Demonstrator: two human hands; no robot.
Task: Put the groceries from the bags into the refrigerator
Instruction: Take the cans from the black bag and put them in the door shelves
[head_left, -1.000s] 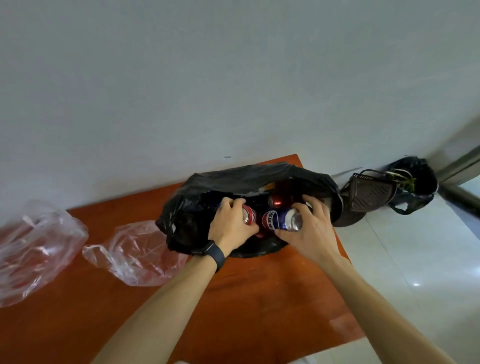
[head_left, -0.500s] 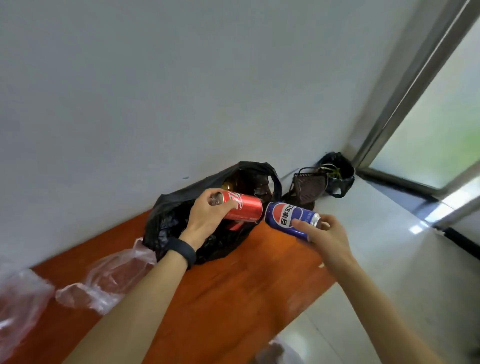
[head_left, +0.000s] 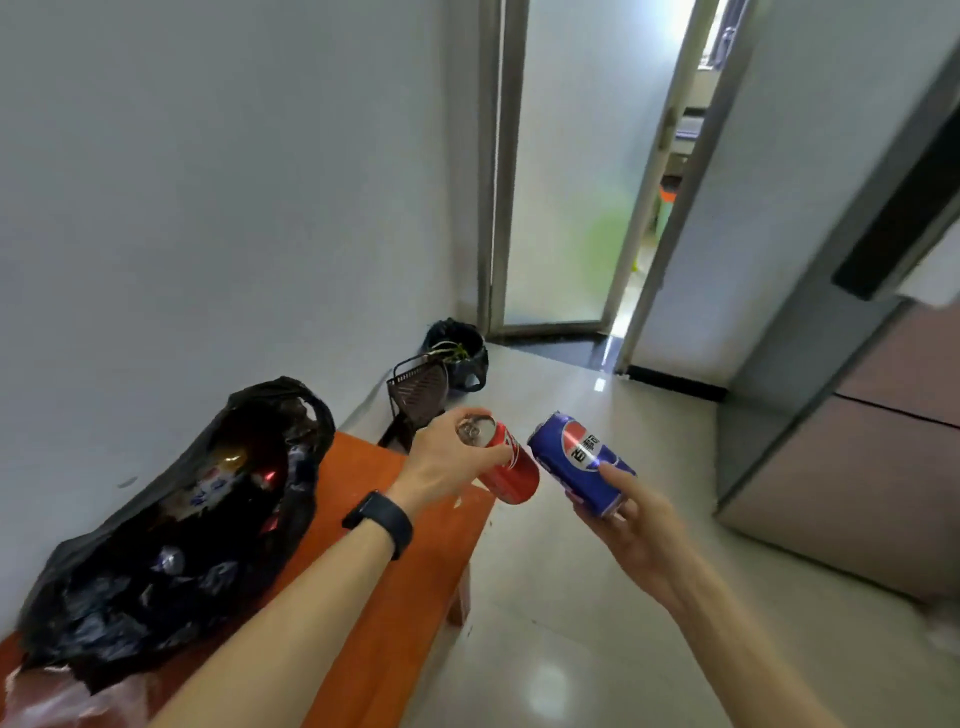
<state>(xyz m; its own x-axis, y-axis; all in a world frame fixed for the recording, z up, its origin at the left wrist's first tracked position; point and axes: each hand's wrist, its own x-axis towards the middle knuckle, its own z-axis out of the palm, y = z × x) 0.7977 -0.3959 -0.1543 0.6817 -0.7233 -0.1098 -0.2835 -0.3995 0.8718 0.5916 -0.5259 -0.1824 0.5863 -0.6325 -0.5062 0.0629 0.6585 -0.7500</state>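
Note:
My left hand (head_left: 451, 456) grips a red soda can (head_left: 506, 467) by its top end, held tilted past the table's right end. My right hand (head_left: 636, 525) holds a blue Pepsi can (head_left: 579, 462) from below, just right of the red one. Both cans hang in the air over the floor. The black grocery bag (head_left: 171, 540) lies open on the orange wooden table (head_left: 395, 587) at the left, with more cans and a bottle showing inside. The grey refrigerator (head_left: 852, 415) stands at the right, its doors closed.
A dark mesh basket (head_left: 420, 389) and a black bin bag (head_left: 457, 353) sit on the floor by the wall beyond the table. A glass door and an open doorway (head_left: 670, 171) lie ahead. A crumpled clear plastic bag (head_left: 57, 696) lies at the table's near left.
Both hands lifted the cans out of the black bag and carried them rightward off the table. The view has swung right, bringing the doorway and refrigerator into sight.

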